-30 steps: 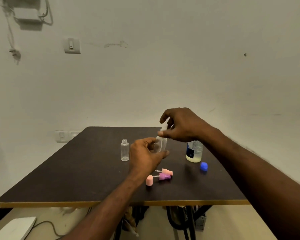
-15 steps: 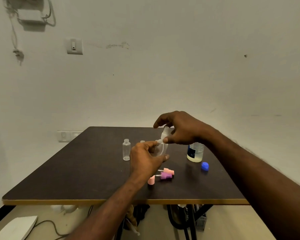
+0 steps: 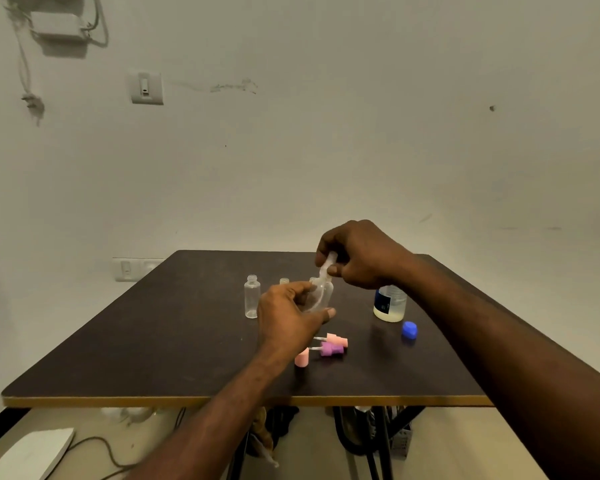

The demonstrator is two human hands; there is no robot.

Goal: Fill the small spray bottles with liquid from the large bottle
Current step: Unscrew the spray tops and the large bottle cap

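Note:
My left hand grips a small clear spray bottle above the dark table. My right hand pinches that bottle's whitish spray top, which is tilted with its thin tube still down inside the bottle. An open, clear small bottle stands upright to the left. The rims of two more small bottles peek out behind my left hand. The large bottle, holding pale liquid, stands uncapped at the right, partly hidden by my right forearm. Its blue cap lies in front of it.
A pink spray top, a purple spray top and a pink cap lie on the table near my left wrist. The table's yellow front edge is close. Cables and a white object lie on the floor below.
My right hand has lifted and tilted the spray top, drawing it up out of the small bottle held in my left hand. Both hands shifted slightly.

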